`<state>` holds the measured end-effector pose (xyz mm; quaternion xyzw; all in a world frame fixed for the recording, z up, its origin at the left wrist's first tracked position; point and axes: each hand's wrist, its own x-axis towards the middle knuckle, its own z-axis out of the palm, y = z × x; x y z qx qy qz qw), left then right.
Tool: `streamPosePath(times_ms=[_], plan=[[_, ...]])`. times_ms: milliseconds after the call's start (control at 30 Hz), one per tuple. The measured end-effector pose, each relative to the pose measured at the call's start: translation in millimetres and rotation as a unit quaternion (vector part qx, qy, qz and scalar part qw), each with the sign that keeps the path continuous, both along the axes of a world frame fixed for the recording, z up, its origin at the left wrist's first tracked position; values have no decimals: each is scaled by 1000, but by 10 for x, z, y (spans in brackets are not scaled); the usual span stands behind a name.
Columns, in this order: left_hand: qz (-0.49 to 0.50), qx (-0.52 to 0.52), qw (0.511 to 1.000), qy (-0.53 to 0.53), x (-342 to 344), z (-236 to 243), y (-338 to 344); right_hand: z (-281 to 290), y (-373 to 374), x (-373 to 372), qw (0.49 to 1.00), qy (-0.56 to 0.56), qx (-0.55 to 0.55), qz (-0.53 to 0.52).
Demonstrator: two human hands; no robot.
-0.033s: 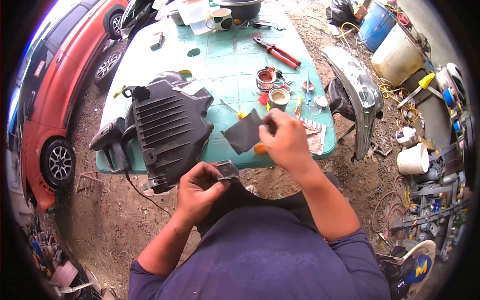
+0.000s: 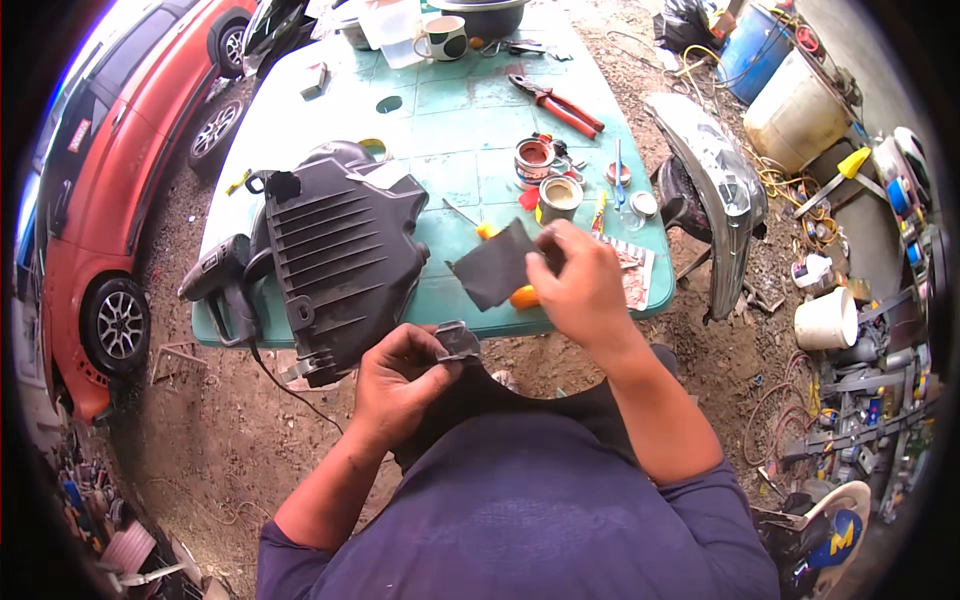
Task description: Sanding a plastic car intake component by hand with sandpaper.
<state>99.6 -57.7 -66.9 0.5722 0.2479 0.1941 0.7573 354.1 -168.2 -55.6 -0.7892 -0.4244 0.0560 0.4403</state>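
My left hand, just off the table's near edge, pinches a small dark grey plastic piece with a hollow, bracket-like shape. Above and right of it, my right hand grips a square of dark sandpaper by its right edge, between thumb and fingers. The sheet hangs over the table, apart from the plastic piece. Partly behind the sheet and hand lies a screwdriver with a yellow-orange handle. Left of the sheet rests a large black ribbed plastic housing, its near end overhanging the table.
On the green table are a heat gun, an open tin of red paste, a second open tin, red-handled pliers and a mug. A headlight stands right; a red car is left.
My right hand has shifted slightly to the right with the sandpaper in it. My left hand and the plastic piece look almost unmoved.
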Motion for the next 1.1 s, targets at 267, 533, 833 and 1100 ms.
streamPosePath(times_ms=[267,533,833,1100], plan=[[6,-2,998,-58,109,-95,-133,268,-735,-355,971,216,-33,95],[-76,8,993,85,222,60,-252,615,-834,-404,977,2,-21,212],[-89,1,996,26,161,177,-325,271,-799,-418,943,170,-69,279],[-124,-96,987,37,61,29,-291,-198,-924,-363,782,566,67,252]])
